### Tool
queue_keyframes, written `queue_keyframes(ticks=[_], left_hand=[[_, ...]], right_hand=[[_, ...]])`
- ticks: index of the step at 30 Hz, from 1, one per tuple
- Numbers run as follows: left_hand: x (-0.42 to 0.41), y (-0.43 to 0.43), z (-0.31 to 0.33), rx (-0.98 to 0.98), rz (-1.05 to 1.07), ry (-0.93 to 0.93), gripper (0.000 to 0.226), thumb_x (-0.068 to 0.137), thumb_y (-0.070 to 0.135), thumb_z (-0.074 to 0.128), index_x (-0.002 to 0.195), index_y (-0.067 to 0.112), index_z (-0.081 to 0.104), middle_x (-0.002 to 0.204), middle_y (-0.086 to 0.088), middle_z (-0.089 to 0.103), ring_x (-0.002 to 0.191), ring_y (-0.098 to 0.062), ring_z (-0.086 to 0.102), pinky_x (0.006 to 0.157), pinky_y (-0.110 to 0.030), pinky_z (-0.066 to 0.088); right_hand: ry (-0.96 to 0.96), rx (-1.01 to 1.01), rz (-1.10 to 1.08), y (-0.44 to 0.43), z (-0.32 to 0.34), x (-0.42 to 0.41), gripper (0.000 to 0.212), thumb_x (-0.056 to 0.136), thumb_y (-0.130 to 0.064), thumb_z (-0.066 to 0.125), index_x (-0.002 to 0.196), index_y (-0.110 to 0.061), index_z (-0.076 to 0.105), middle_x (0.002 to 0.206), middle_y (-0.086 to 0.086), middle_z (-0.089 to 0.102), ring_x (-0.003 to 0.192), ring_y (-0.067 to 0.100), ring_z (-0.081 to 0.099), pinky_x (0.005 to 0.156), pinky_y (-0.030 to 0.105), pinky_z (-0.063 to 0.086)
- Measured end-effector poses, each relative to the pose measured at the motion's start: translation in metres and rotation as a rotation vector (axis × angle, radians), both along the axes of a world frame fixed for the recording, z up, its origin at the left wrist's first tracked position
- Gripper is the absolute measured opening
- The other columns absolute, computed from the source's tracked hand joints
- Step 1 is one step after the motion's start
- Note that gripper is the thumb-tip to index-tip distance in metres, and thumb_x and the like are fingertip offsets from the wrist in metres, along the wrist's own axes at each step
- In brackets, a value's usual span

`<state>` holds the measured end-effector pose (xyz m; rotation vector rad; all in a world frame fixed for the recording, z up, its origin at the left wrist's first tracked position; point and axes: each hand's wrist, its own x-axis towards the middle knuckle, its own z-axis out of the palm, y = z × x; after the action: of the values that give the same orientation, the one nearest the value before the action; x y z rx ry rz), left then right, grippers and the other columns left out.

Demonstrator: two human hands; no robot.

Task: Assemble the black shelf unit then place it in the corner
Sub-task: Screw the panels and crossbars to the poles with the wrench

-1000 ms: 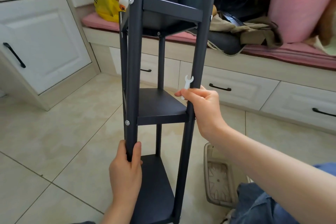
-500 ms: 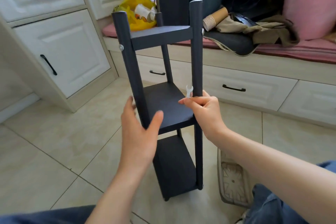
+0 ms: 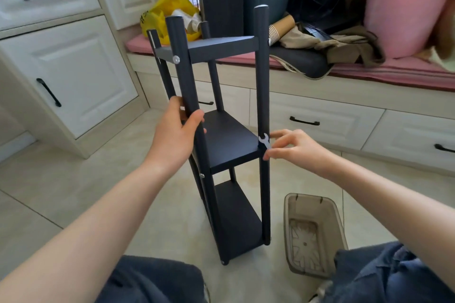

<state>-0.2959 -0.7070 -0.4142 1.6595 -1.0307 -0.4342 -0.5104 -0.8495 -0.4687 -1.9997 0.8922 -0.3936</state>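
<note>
Your left hand (image 3: 172, 136) covers a stretch of front post on the shelf unit (image 3: 229, 140), and the fingers (image 3: 283, 133) of your right hand (image 3: 300, 151) hide the handle of the little white wrench (image 3: 264, 141). What its head bites on is too small to tell. The pink tub (image 3: 403, 15) runs off the top edge.

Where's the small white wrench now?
Head view, right of centre: the small white wrench, pinched in the right hand, at the black shelf unit's right post.

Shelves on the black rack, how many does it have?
3: the top shelf highest up, the middle shelf halfway down, the bottom shelf lowest. None looks hidden.
</note>
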Motion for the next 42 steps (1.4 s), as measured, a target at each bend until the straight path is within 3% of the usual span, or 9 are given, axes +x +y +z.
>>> queue_keyframes(ticks=[6, 9, 12, 18, 24, 33, 36, 39, 42], left_hand=[[0.002, -0.022, 0.009, -0.029, 0.001, 0.037, 0.006, 0.103, 0.029, 0.056, 0.105, 0.026, 0.052, 0.1, -0.002, 0.067, 0.085, -0.02, 0.074, 0.088, -0.053, 0.059], [0.001, -0.03, 0.011, -0.025, -0.034, 0.053, 0.008, 0.102, 0.028, 0.06, 0.101, 0.031, 0.052, 0.095, -0.003, 0.07, 0.085, -0.02, 0.074, 0.083, -0.05, 0.061], [-0.001, -0.034, 0.009, -0.015, -0.133, 0.097, 0.011, 0.1, 0.025, 0.063, 0.105, 0.028, 0.054, 0.101, -0.01, 0.07, 0.083, -0.016, 0.074, 0.07, -0.035, 0.065], [-0.009, -0.038, 0.001, -0.033, -0.16, 0.091, 0.013, 0.098, 0.026, 0.066, 0.105, 0.027, 0.056, 0.099, -0.009, 0.069, 0.083, -0.013, 0.074, 0.068, -0.032, 0.064], [-0.007, -0.041, 0.002, -0.045, -0.14, 0.098, 0.011, 0.098, 0.026, 0.066, 0.102, 0.027, 0.055, 0.104, -0.012, 0.068, 0.082, -0.014, 0.074, 0.067, -0.032, 0.064], [-0.009, -0.039, 0.0, -0.049, -0.157, 0.086, 0.012, 0.099, 0.027, 0.065, 0.106, 0.027, 0.055, 0.104, -0.009, 0.069, 0.084, -0.012, 0.074, 0.07, -0.035, 0.065], [-0.008, -0.039, 0.001, -0.052, -0.156, 0.089, 0.013, 0.099, 0.026, 0.065, 0.107, 0.025, 0.055, 0.105, -0.009, 0.068, 0.084, -0.013, 0.073, 0.07, -0.034, 0.065], [-0.008, -0.04, 0.002, -0.05, -0.154, 0.081, 0.016, 0.099, 0.026, 0.064, 0.112, 0.023, 0.055, 0.105, -0.008, 0.068, 0.085, -0.012, 0.073, 0.071, -0.034, 0.065], [-0.008, -0.039, 0.003, -0.051, -0.147, 0.069, 0.016, 0.099, 0.025, 0.064, 0.113, 0.022, 0.056, 0.102, -0.006, 0.068, 0.084, -0.012, 0.073, 0.072, -0.037, 0.065]], right_hand=[[0.443, -0.374, -0.032, 0.001, -0.053, -0.033, 0.015, 0.093, -0.029, 0.066, 0.091, -0.023, 0.079, 0.105, -0.006, 0.063, 0.102, 0.015, 0.054, 0.096, 0.035, 0.043], [0.706, -0.253, -0.026, 0.0, -0.084, -0.044, 0.021, 0.096, -0.024, 0.059, 0.085, -0.017, 0.075, 0.09, 0.004, 0.07, 0.083, 0.021, 0.063, 0.076, 0.031, 0.051], [0.929, -0.224, 0.007, -0.006, -0.111, -0.055, 0.033, 0.099, -0.018, 0.053, 0.066, -0.016, 0.049, 0.086, 0.011, 0.059, 0.075, 0.025, 0.053, 0.066, 0.027, 0.042], [1.145, -0.195, 0.033, -0.018, -0.143, -0.067, 0.014, 0.095, -0.001, 0.045, 0.099, -0.008, 0.057, 0.113, 0.015, 0.062, 0.105, 0.027, 0.063, 0.074, 0.026, 0.044], [1.219, -0.174, 0.045, -0.019, -0.162, -0.068, 0.03, 0.094, 0.002, 0.045, 0.12, -0.004, 0.06, 0.127, 0.012, 0.062, 0.117, 0.027, 0.06, 0.09, 0.028, 0.049], [1.254, -0.15, -0.004, -0.021, -0.179, -0.072, 0.033, 0.088, 0.001, 0.064, 0.12, -0.002, 0.06, 0.127, 0.012, 0.062, 0.112, 0.023, 0.064, 0.076, 0.021, 0.044], [1.245, -0.123, -0.019, -0.021, -0.171, -0.067, 0.016, 0.088, -0.002, 0.064, 0.104, -0.005, 0.063, 0.112, 0.009, 0.066, 0.103, 0.021, 0.067, 0.072, 0.022, 0.047], [1.089, -0.148, -0.06, -0.027, -0.153, -0.06, 0.021, 0.098, -0.025, 0.058, 0.088, -0.009, 0.065, 0.083, 0.003, 0.062, 0.088, 0.022, 0.068, 0.072, 0.026, 0.05], [0.842, -0.105, -0.151, -0.035, -0.113, -0.044, 0.034, 0.101, -0.033, 0.053, 0.087, -0.007, 0.07, 0.085, 0.004, 0.071, 0.08, 0.022, 0.069, 0.079, 0.034, 0.057]])
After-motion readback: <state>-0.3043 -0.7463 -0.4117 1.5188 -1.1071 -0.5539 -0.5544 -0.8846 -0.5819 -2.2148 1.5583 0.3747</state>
